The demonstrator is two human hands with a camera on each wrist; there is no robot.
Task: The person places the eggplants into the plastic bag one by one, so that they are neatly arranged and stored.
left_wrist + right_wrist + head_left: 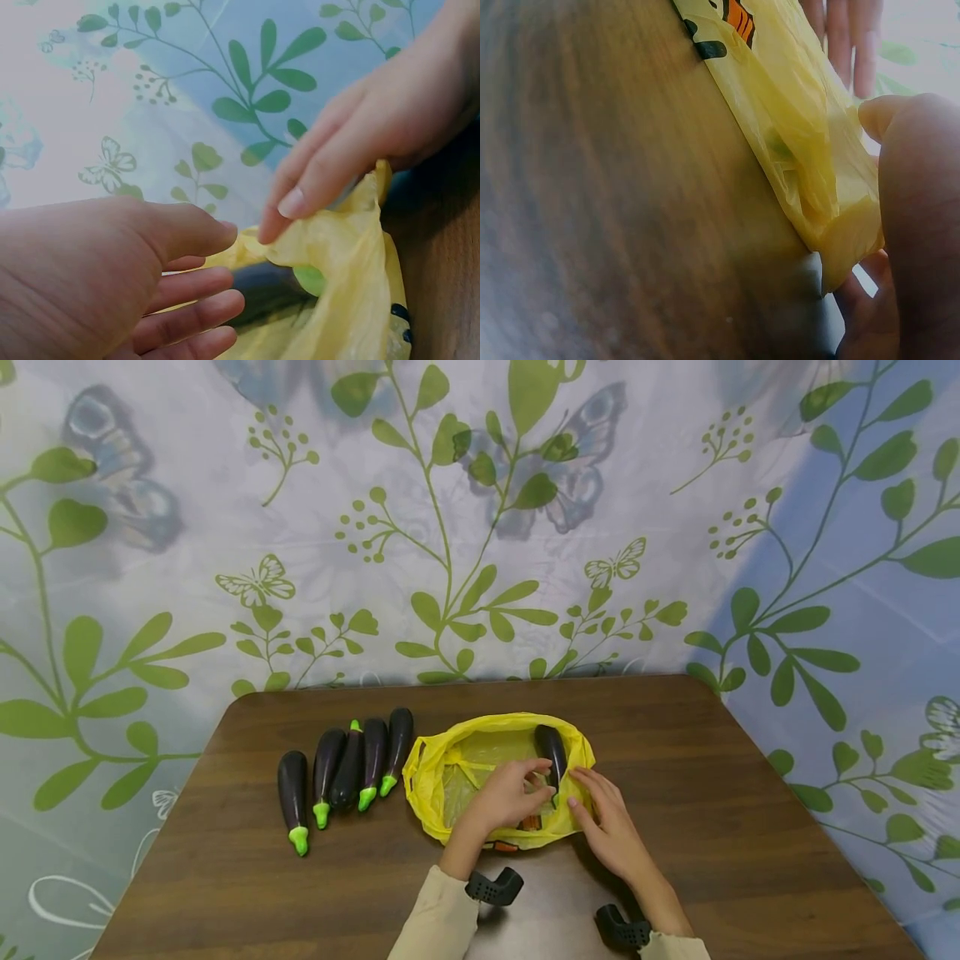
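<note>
A yellow plastic bag point(423, 777) lies with its mouth wide, and one dark eggplant point(551, 745) is inside at its right side. Over the bag's opening is my left hand point(510, 795), fingers apart beside that eggplant and holding nothing; the left wrist view shows the hand point(97, 277) with loose fingers near the dark eggplant point(270, 292). My right hand point(611, 827) pinches the bag's right rim between thumb and fingers. In the right wrist view the bag's edge point(847, 240) runs between the thumb and fingers of that hand point(922, 217).
Several dark eggplants point(292, 785) with green stems lie in a row on the brown wooden table point(225, 877), left of the bag. Behind the table's far edge hangs a cloth point(330, 552) printed with leaves and butterflies.
</note>
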